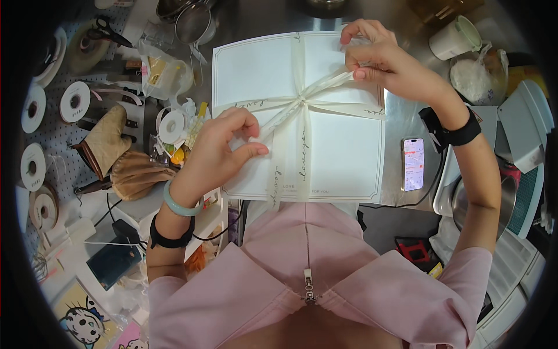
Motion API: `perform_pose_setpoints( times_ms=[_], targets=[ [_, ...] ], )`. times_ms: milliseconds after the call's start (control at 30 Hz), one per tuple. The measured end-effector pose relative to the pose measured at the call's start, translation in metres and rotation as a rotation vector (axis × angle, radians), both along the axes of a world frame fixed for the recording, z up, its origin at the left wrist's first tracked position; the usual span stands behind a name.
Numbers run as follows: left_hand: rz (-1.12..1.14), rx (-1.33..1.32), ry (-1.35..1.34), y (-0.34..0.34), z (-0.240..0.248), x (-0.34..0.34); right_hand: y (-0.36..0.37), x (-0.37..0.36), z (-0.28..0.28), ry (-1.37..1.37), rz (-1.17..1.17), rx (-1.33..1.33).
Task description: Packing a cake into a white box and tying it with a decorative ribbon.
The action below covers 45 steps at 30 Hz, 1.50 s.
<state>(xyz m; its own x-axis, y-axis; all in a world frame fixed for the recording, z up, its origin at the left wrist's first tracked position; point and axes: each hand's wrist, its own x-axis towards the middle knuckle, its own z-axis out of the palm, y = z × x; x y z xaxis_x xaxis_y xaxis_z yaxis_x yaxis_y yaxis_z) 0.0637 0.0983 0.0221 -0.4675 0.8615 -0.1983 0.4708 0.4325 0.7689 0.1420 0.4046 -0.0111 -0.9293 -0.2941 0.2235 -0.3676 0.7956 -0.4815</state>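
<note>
A white square gift box (250, 72) with a thin printed border lies on the metal table in front of me. Cream ribbon (304, 152) with dark script crosses its lid both ways and is knotted near the middle. My left hand (221, 148), over the box's left side, has thumb and fingers closed on one ribbon end running down-left from the knot. At the far right corner, my right hand (383, 61) pinches the other end between thumb and fingers. Both ends look stretched out from the knot. Another ribbon tail hangs past the near edge.
Right of the box a lit phone (413, 164) lies on the table, near a white tub (456, 38). Ribbon spools (75, 102), scissors (107, 33) and an oven mitt (108, 135) hang at the left. Metal strainers (193, 24) stand behind.
</note>
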Motion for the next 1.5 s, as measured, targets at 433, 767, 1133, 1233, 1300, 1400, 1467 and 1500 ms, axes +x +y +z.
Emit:
perform_pose_setpoints(
  times_ms=[433, 767, 1133, 1233, 1300, 1400, 1467, 1500],
  targets=[
    [0.228, 0.192, 0.405, 0.003, -0.011, 0.010, -0.010, -0.001, 0.000, -0.053, -0.063, -0.044],
    [0.534, 0.450, 0.158, 0.008, -0.025, 0.011, -0.011, 0.003, 0.002, -0.120, -0.091, -0.360],
    [0.712, 0.428, -0.661, 0.007, -0.005, 0.001, -0.015, 0.003, 0.009, -0.456, -0.080, -0.759],
    [0.814, 0.456, -1.073, 0.009, 0.004, -0.002, -0.014, 0.003, 0.017, -0.604, -0.107, -0.870],
    [0.731, 0.402, -1.093, 0.001, -0.001, -0.008, -0.014, 0.003, 0.020, -0.744, -0.132, -0.946],
    [0.590, 0.272, -0.919, -0.002, -0.008, -0.009, -0.013, 0.002, 0.021, -0.747, -0.138, -1.056],
    [0.532, 0.194, -0.726, -0.002, -0.013, -0.009, -0.009, 0.000, 0.019, -0.781, -0.109, -0.996],
    [0.462, 0.165, -0.528, -0.002, -0.017, -0.010, -0.011, -0.001, 0.016, -0.782, -0.104, -0.996]
  ],
)
